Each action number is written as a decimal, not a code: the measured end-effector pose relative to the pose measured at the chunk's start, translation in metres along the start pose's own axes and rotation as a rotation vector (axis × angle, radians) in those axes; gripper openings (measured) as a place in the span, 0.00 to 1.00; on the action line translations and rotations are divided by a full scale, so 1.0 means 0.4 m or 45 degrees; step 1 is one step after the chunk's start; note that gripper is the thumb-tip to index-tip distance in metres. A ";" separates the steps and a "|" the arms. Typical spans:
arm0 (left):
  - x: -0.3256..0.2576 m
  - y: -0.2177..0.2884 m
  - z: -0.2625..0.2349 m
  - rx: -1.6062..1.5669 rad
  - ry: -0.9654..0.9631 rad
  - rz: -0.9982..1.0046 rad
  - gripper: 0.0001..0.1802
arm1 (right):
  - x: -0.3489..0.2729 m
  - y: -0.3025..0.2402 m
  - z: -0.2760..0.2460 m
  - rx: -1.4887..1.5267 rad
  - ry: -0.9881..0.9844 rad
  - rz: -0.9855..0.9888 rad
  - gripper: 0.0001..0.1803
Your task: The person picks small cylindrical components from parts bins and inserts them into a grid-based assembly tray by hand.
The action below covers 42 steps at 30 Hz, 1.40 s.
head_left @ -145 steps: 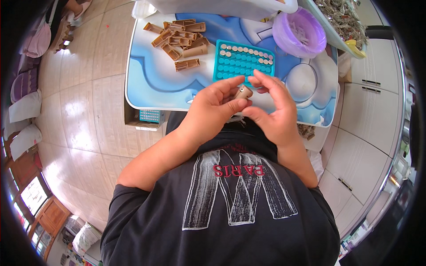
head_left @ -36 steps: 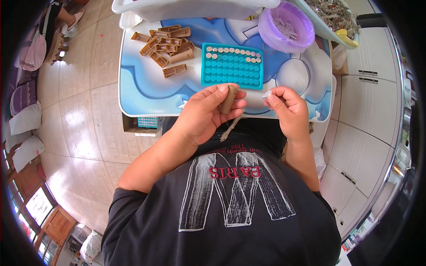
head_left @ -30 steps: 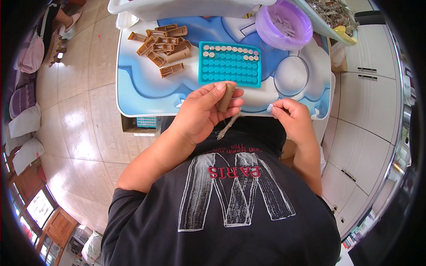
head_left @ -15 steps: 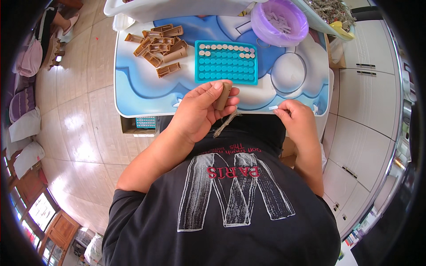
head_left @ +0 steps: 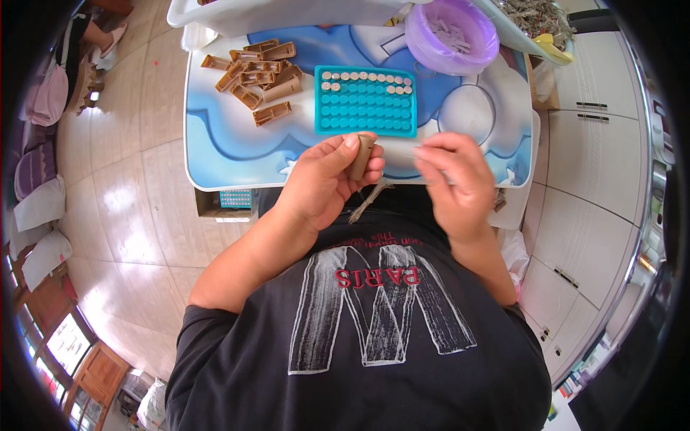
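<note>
A brown plastic casing [head_left: 361,159], hollow-looking and about finger-long, stands nearly upright in my left hand [head_left: 318,171]. The thumb presses on its near face, with the other fingers closed behind it. To the right of it, above the table's front edge, hovers my right hand [head_left: 460,185], its fingers pointing at the casing but apart from it. Motion blurs those fingertips, so whether they hold anything is unclear. Just beyond my left hand lies a turquoise tray [head_left: 366,131] with rows of round pockets. Small round silvery discs [head_left: 364,76] fill its far row and part of the second.
Several more brown casings [head_left: 260,72] are heaped at the table's far left. A purple lined basin [head_left: 490,52] at the back right holds small pale strips. White bins [head_left: 287,18] edge the table's back. A bundle of thin wires [head_left: 368,201] hangs by my lap.
My right hand has come up and left toward the casing, over the table edge. The small white strip seen between its fingers no longer shows. My left hand has barely moved.
</note>
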<state>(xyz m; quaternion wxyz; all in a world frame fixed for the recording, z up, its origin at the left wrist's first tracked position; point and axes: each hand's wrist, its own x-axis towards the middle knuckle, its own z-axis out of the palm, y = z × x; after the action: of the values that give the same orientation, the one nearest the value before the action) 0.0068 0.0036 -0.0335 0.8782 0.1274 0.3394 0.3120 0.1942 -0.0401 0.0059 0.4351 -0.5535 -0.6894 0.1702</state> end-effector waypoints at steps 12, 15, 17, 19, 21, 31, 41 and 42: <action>-0.006 0.012 0.021 -0.052 0.044 -0.013 0.17 | 0.003 0.006 0.104 0.015 0.071 -0.106 0.09; -0.003 0.009 0.010 -0.131 -0.125 0.010 0.16 | 0.000 0.015 0.112 0.014 0.039 -0.137 0.10; -0.007 0.019 0.032 -0.012 0.098 -0.053 0.16 | -0.001 0.016 0.114 -0.009 0.025 -0.140 0.10; -0.001 0.010 0.016 -0.097 -0.097 -0.008 0.16 | 0.000 0.016 0.113 -0.031 0.012 -0.144 0.11; -0.004 0.013 0.017 -0.088 -0.104 -0.011 0.15 | 0.002 0.017 0.109 -0.107 -0.008 -0.200 0.11; -0.001 0.004 0.005 -0.048 -0.134 0.003 0.20 | -0.004 0.029 0.112 0.002 0.052 -0.192 0.10; 0.005 -0.006 -0.001 -0.010 -0.187 -0.004 0.22 | -0.009 0.020 0.115 0.017 0.080 -0.105 0.10; 0.001 0.000 0.007 0.042 -0.053 -0.029 0.22 | -0.013 0.014 0.123 0.183 0.133 0.036 0.10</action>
<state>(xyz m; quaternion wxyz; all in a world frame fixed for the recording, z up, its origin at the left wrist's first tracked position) 0.0089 0.0039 -0.0317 0.8863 0.1444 0.3276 0.2938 0.1588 -0.0310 -0.0279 0.5065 -0.5388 -0.6439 0.1963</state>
